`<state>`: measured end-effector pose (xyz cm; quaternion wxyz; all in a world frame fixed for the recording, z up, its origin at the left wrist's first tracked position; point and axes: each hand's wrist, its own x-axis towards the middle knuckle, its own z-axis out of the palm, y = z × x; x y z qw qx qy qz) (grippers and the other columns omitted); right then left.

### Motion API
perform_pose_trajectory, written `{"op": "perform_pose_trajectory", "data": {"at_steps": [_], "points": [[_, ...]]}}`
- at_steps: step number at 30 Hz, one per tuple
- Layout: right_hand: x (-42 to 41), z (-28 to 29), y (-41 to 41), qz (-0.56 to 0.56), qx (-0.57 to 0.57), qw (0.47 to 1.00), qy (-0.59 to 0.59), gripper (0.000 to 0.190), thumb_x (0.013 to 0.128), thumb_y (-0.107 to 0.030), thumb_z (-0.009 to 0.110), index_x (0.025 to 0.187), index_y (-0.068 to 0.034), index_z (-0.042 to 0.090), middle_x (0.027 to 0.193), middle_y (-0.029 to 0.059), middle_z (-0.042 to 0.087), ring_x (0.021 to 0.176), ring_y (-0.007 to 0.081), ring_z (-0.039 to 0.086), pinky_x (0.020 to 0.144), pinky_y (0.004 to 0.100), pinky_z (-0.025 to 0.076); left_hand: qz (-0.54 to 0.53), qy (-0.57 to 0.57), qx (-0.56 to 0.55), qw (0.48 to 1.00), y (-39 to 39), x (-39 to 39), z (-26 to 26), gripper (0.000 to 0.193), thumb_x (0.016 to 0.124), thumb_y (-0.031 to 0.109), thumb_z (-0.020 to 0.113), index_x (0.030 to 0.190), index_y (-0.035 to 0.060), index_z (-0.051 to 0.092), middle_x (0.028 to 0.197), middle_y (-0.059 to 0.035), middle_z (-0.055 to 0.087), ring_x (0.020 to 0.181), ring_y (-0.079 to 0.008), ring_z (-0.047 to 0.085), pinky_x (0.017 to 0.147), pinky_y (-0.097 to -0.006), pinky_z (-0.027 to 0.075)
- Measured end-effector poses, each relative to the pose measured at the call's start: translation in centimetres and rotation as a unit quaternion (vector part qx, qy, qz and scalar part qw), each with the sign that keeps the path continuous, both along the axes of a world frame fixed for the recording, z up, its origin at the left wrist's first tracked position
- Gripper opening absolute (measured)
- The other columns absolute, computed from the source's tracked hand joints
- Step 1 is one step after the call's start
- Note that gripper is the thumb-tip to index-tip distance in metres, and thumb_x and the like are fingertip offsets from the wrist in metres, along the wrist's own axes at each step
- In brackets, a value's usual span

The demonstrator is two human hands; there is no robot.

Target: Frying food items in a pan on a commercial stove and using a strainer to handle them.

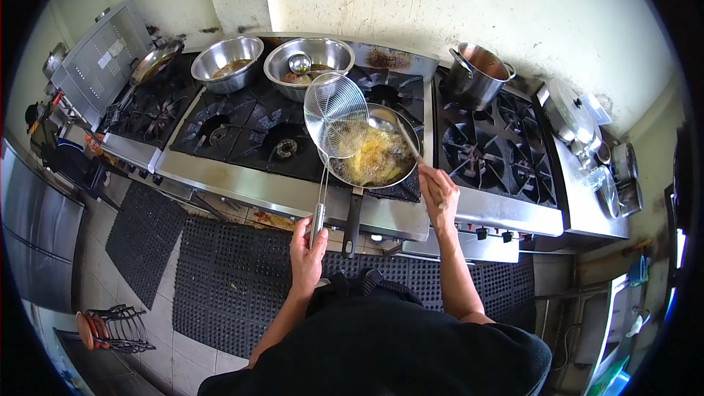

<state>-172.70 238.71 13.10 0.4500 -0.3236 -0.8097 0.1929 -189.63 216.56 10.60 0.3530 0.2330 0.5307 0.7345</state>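
My left hand [309, 253] is closed around the metal handle of a wire skimmer [334, 113], whose round mesh is over the left part of a frying pan [416, 168]. Pieces of yellow food [371, 159] bubble in oil in that pan. The pan's black handle [352, 223] points towards me, touched by neither hand. In my right hand [440, 195] is the handle of a ladle [383, 121], its bowl in the oil at the back of the pan. What the food is, I cannot tell.
Two steel bowls [227, 47] [275, 69] stand behind left on the gas range [242, 173]. A steel pot [476, 82] is at the back right, and another pan [157, 63] lies far left. Lids and pots crowd the right counter [583, 203]. Rubber mats [231, 280] cover part of the floor.
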Motion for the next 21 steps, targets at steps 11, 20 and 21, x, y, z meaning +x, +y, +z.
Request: {"op": "perform_pose_trajectory", "data": {"at_steps": [11,20,21], "points": [[-2.5,-2.3,5.1,0.041,0.019,0.999,0.021,0.016,0.083,-0.005,0.062,0.099,-0.003,0.065,0.088,0.0099,0.066,0.074,0.0244,0.064,0.069,0.0292,0.051,0.040,-0.011,0.000,0.999,-0.3,0.3,-0.4,0.028,0.091,0.014,0.059,0.114,0.0038,0.049,0.070,0.0067,0.043,0.056,-0.0003,0.036,0.048,-0.0165,0.028],[-0.4,-2.7,3.4,0.012,-0.240,0.958,0.155,0.020,0.091,-0.019,0.058,0.098,-0.002,0.065,0.073,0.0084,0.067,0.063,0.0108,0.062,0.060,0.0227,0.050,0.039,-0.013,-0.009,0.999,-0.3,0.4,-0.6,0.026,0.091,0.014,0.060,0.113,0.0034,0.049,0.069,0.0067,0.042,0.056,-0.0004,0.036,0.048,-0.0166,0.028],[0.0,-2.6,3.3,0.017,-0.261,0.948,0.179,0.022,0.093,-0.021,0.057,0.098,-0.001,0.065,0.072,0.0080,0.066,0.062,0.0098,0.061,0.058,0.0224,0.050,0.036,-0.014,-0.009,0.999,-0.3,0.4,-0.5,0.026,0.091,0.014,0.060,0.113,0.0034,0.049,0.069,0.0067,0.042,0.056,-0.0004,0.036,0.048,-0.0166,0.028]]}}
